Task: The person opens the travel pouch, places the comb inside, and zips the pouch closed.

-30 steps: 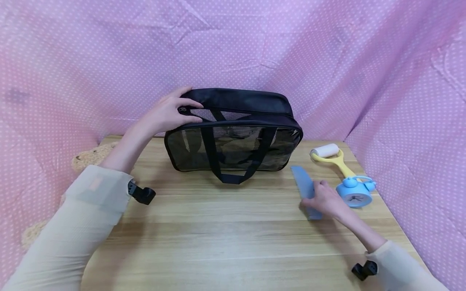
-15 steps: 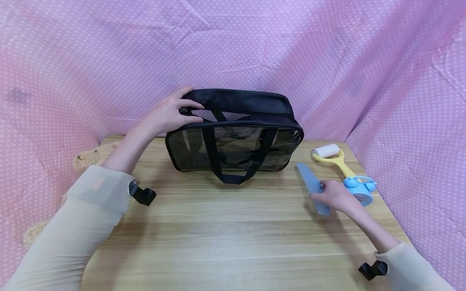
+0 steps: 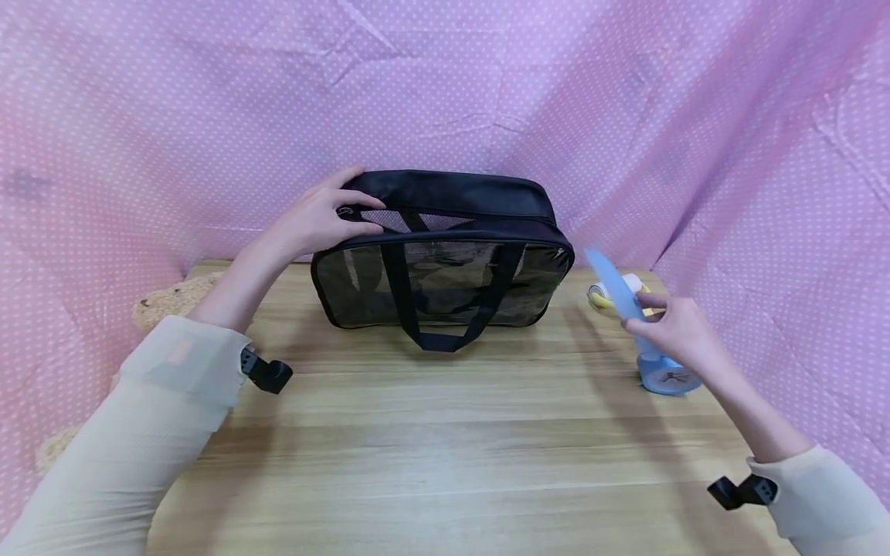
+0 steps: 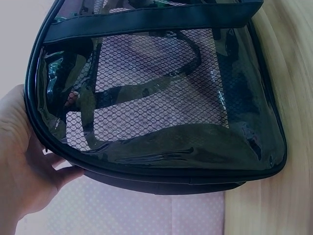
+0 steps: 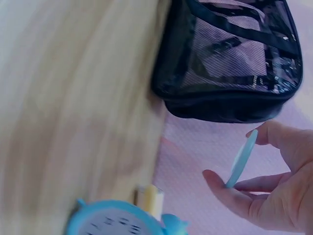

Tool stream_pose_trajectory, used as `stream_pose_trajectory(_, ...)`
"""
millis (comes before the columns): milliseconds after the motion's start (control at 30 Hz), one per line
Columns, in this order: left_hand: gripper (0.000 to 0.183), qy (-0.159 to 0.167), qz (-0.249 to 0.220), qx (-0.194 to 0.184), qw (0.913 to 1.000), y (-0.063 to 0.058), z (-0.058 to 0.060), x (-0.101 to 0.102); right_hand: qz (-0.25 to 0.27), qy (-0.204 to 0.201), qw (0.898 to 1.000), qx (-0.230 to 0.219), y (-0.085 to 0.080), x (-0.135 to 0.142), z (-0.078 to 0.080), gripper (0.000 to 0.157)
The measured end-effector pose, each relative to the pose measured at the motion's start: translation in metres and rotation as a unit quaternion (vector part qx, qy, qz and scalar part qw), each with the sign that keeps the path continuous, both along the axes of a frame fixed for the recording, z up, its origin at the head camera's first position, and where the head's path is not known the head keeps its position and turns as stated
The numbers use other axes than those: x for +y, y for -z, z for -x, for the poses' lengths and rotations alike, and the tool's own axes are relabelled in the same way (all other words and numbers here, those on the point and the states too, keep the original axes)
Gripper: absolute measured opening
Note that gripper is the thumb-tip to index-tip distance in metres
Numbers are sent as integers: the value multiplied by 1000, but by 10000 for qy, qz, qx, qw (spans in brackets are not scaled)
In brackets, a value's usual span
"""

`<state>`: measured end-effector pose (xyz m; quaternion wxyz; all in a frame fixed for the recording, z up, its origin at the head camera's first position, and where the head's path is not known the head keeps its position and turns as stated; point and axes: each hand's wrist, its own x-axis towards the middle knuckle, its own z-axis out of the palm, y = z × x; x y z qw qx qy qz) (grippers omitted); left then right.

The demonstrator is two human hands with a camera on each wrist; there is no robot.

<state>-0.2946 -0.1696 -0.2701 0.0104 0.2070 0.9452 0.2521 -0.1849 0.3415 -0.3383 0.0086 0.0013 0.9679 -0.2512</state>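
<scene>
A black bag with clear, see-through panels (image 3: 452, 286) stands on the wooden table, its top unzipped and a strap handle hanging in front. My left hand (image 3: 323, 216) holds the left end of its opening, fingers spread across the rim. In the left wrist view this hand (image 4: 29, 166) is at the bag's corner. My right hand (image 3: 677, 328) pinches a flat light blue strip (image 3: 612, 282) between thumb and fingers, raised to the bag's right. The right wrist view shows the strip (image 5: 242, 159) nearly edge-on, its kind unclear.
A blue alarm clock (image 3: 670, 378) stands below the right hand. Behind that hand lies a lint roller with a white roll (image 3: 629, 286) and yellow handle, partly hidden. Something tan and fluffy (image 3: 174, 301) lies beside the left forearm. Pink dotted cloth (image 3: 445, 93) hangs around the table.
My right hand has lifted the blue strip off the table and carried it up and to the right, over the clock and lint roller. The left hand stays at the bag.
</scene>
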Motion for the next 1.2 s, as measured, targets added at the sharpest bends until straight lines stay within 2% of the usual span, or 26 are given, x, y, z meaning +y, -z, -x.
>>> stream_pose_trajectory(133,47,-13,-2,4,10000,0,0,0,203,-11,9988,456,-18,2,5,64)
stream_pose_trajectory(267,48,-25,24,13,10000,0,0,0,184,-150,9954,927,-34,2,13,63)
stream_pose_trajectory(367,48,-32,20,9,10000,0,0,0,161,-463,9886,1425,-45,1,20,60)
stream_pose_trajectory(467,49,-25,-24,9,10000,0,-1,0,202,-1006,9768,1877,-55,-1,29,59)
stream_pose_trajectory(533,48,-29,-27,16,10000,1,-1,0,133,-1379,9698,2009,-62,-3,34,60)
stream_pose_trajectory(700,48,-10,-20,44,10000,2,-1,-1,-170,-1944,9627,1877,-80,-7,45,63)
stream_pose_trajectory(1000,48,43,-136,98,9999,1,-2,0,-691,-2291,9561,1692,-114,-21,69,62)
stream_pose_trajectory(1200,47,48,-180,115,9998,1,-2,0,-980,-2457,9532,1464,-135,-41,83,63)
